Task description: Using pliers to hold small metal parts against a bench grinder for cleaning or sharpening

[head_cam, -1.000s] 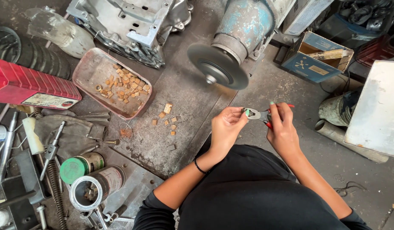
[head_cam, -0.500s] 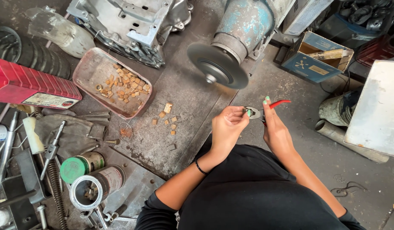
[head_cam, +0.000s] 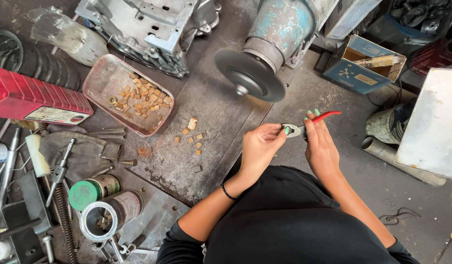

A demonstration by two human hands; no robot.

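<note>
My right hand (head_cam: pixel 320 146) grips a pair of red-handled pliers (head_cam: pixel 310 124), whose metal jaws point left. My left hand (head_cam: pixel 259 146) pinches at the jaw tips with thumb and forefinger; whatever sits between the jaws is too small to see. Both hands hover just below a grey grinding disc (head_cam: pixel 249 76) on a blue motor (head_cam: pixel 280 27). A few small tan blocks (head_cam: pixel 191 134) lie on the metal plate (head_cam: pixel 206 112) to the left of my hands.
A pink tray (head_cam: pixel 103 80) with several tan blocks lies at left, next to a red box (head_cam: pixel 35 98). Tins (head_cam: pixel 108 208), bolts and tools crowd the lower left. A blue cardboard box (head_cam: pixel 363 63), a pipe (head_cam: pixel 397 161) and a white panel (head_cam: pixel 431 122) stand at right.
Both hands have stayed by the disc. The right hand has shifted its grip, so the red handle now sticks out to the upper right, and the left fingers have closed on the jaw tips.
</note>
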